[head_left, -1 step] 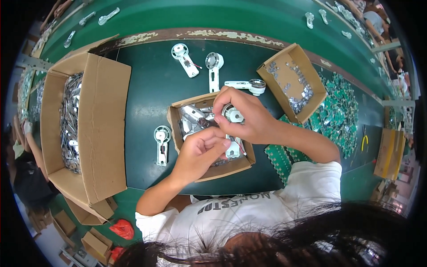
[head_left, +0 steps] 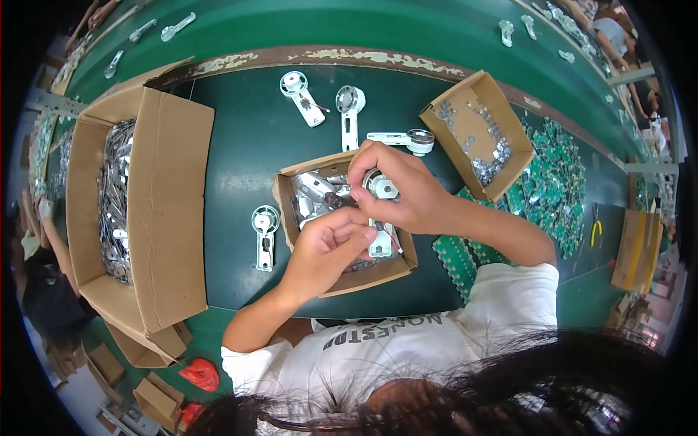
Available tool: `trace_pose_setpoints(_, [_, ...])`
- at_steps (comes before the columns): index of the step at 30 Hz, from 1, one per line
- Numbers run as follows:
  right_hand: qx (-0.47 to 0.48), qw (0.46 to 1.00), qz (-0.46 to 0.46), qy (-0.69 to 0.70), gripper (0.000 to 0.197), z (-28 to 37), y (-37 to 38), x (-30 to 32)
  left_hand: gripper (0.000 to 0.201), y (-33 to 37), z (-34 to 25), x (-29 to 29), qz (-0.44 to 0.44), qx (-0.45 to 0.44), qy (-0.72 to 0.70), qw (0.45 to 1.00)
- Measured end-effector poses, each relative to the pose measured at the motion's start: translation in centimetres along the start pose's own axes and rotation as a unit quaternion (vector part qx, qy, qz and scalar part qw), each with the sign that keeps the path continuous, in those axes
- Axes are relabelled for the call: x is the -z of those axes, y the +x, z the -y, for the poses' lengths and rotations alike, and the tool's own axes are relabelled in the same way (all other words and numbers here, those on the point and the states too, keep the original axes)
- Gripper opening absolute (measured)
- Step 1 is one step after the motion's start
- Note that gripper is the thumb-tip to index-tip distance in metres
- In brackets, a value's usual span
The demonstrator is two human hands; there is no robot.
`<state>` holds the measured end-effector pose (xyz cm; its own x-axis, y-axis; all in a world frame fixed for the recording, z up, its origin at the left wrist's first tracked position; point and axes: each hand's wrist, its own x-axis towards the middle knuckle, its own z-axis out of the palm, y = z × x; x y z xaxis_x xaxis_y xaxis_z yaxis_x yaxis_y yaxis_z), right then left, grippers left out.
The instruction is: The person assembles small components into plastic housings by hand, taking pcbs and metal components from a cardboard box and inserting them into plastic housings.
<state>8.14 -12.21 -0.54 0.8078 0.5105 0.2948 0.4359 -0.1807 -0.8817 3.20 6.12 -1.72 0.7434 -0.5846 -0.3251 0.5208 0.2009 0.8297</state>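
Between my hands, over a small open cardboard box (head_left: 345, 285), is a white handheld fan housing (head_left: 380, 245) with a round head and a red wire by its handle. My right hand (head_left: 407, 187) is closed around the round head, its thumb and forefinger curled together. With fingers bent and thumb pressed in, my left hand (head_left: 327, 247) grips the handle's side; its fingertips are partly hidden. Silvery-grey parts (head_left: 314, 187) fill the box below. Nearby on the table lie several more fan housings, one at the left (head_left: 265, 236) and one beyond the box (head_left: 350, 116).
A large cardboard box (head_left: 171, 196) of metallic parts stands left. A shallower box (head_left: 476, 98) with small shiny pieces sits at the far right, beside piled green circuit boards (head_left: 556, 182). Yellow-handled pliers (head_left: 596, 234) lie farther right. Beyond the ledge runs a green surface (head_left: 407, 33).
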Motion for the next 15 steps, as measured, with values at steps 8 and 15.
trace_pose_setpoints(8, [0.035,0.999,-0.008,0.017,0.014,-1.0,0.0,-0.3,0.018,0.0,0.2,-1.0,-0.002,-0.053,0.022,0.998])
trace_pose_setpoints(15, [0.055,0.998,-0.003,0.007,0.013,-1.3,-0.1,-0.6,0.022,-0.2,0.2,-1.1,0.006,-0.045,0.019,0.999])
